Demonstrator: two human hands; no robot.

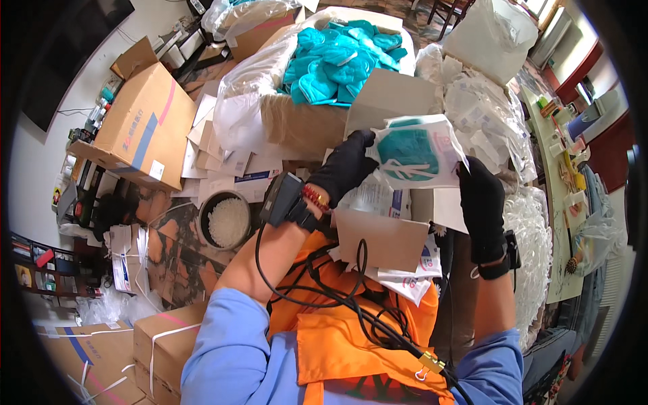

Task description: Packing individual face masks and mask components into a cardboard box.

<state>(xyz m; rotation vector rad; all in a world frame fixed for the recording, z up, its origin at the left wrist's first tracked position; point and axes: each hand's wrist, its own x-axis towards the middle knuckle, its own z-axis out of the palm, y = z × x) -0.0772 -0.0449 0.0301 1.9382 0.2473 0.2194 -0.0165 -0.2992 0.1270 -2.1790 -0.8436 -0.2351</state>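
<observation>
In the head view, both hands wear black gloves. The left hand point(347, 165) and the right hand point(480, 202) grasp 1 clear packet with a teal mask point(415, 154) at its 2 sides, above the lap, near the open box of teal masks point(341, 61).

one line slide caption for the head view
Both gloved hands hold a clear packet of teal gloves over cardboard boxes.

Black gloves cover both the left hand point(347, 165) and right hand point(480, 202), light-blue short sleeves point(229, 344) above, an orange vest point(351, 337), a red bead bracelet point(314, 197), black cable point(324, 290) trailing.
</observation>
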